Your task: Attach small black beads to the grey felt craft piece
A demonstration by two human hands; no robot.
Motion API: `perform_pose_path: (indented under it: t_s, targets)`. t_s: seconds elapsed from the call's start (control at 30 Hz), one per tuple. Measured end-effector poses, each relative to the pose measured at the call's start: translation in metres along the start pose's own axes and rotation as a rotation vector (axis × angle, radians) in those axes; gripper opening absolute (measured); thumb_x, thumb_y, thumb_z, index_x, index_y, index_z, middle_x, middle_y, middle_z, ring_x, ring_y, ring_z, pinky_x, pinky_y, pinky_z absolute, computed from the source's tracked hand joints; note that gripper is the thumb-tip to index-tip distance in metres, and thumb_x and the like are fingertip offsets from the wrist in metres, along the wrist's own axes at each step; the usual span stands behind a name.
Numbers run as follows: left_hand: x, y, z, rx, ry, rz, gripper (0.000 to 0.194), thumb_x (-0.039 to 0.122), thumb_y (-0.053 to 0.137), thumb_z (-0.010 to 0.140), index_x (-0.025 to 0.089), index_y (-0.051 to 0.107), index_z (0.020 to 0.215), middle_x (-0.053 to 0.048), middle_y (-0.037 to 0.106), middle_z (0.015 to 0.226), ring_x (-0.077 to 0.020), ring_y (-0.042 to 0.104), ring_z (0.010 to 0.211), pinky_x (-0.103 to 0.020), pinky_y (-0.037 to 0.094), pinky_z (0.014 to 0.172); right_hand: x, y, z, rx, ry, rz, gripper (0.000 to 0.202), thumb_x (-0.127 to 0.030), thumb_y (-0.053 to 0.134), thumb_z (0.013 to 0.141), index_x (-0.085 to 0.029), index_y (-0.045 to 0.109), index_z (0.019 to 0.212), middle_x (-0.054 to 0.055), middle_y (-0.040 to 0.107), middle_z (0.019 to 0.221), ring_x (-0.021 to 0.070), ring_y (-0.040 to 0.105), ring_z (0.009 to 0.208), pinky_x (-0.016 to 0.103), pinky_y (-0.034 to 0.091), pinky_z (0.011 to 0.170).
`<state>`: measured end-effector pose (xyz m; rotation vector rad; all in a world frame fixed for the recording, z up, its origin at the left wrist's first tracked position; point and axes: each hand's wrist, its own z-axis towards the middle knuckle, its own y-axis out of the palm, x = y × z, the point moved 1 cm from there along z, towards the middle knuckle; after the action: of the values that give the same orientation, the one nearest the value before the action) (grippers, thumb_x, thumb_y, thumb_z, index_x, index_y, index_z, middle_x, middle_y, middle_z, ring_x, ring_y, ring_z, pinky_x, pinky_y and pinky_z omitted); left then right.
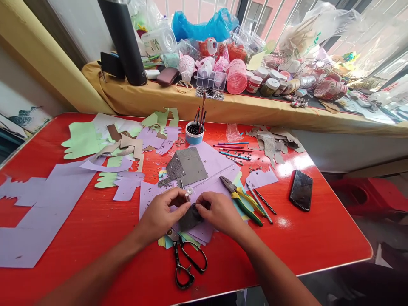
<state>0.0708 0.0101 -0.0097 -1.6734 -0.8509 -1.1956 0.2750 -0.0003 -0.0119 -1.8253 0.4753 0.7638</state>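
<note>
Over a stack of purple paper sheets (204,231), my two hands work close together. My left hand (164,210) is closed, thumb and index finger pinching something too small to name. Just beyond its fingertips is a small clear round piece (189,191). My right hand (219,211) pinches the upper edge of a dark grey sheet piece (190,219), which lies between and below both hands. Below them rest black-handled scissors (183,259), blades partly covered. Pliers with green and yellow handles (244,199) lie right of my right hand. Grey sheets (193,165) lie ahead.
Paper cutouts (81,138) spread over the left of the red table (270,246). A small tub (194,135) holds black beads and thin tools. Several pens (232,148), grey scraps (270,142) and a phone (301,190) lie right. The cluttered sill holds a black bottle (126,42).
</note>
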Motion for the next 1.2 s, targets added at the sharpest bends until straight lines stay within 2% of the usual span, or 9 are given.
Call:
perform_pose_path:
  t_s: [0.13, 0.63, 0.9, 1.2]
  targets:
    - [-0.003, 0.01, 0.0, -0.026, 0.058, 0.044, 0.016, 0.036, 0.064, 0.092, 0.022, 0.072, 0.095, -0.004, 0.074, 0.093, -0.0216, 0.07, 0.089, -0.031, 0.055, 0.083, 0.0, 0.001, -0.001, 0.013, -0.008, -0.03, 0.012, -0.016, 0.067, 0.09, -0.019, 0.079, 0.092, 0.003, 0.075, 0.08, 0.017, 0.061, 0.07, 0.027, 0.034, 0.063]
    - [-0.018, 0.009, -0.006, -0.043, 0.197, 0.218, 0.013, 0.028, 0.058, 0.101, 0.023, 0.07, 0.104, -0.006, 0.075, 0.107, -0.0223, 0.07, 0.104, -0.032, 0.054, 0.094, 0.0, 0.003, 0.0, 0.022, -0.008, -0.075, 0.013, -0.016, 0.068, 0.09, -0.02, 0.079, 0.093, 0.005, 0.078, 0.087, 0.0193, 0.064, 0.076, 0.028, 0.035, 0.067]
    - [-0.022, 0.012, -0.009, -0.04, 0.382, 0.302, 0.016, 0.018, 0.055, 0.103, 0.022, 0.069, 0.109, -0.007, 0.077, 0.106, -0.0199, 0.073, 0.1, -0.028, 0.056, 0.091, 0.0, 0.003, -0.001, 0.037, -0.012, -0.107, 0.012, -0.017, 0.068, 0.091, -0.02, 0.079, 0.093, 0.004, 0.077, 0.084, 0.0189, 0.063, 0.075, 0.029, 0.033, 0.065]
    - [-0.03, 0.016, -0.011, 0.017, 0.588, 0.394, 0.021, 0.011, 0.055, 0.103, 0.022, 0.067, 0.116, -0.006, 0.077, 0.109, -0.0182, 0.074, 0.101, -0.027, 0.058, 0.092, -0.003, 0.005, -0.004, 0.046, -0.023, -0.154, 0.012, -0.019, 0.065, 0.096, -0.02, 0.077, 0.097, 0.005, 0.08, 0.093, 0.0204, 0.069, 0.084, 0.028, 0.037, 0.071]
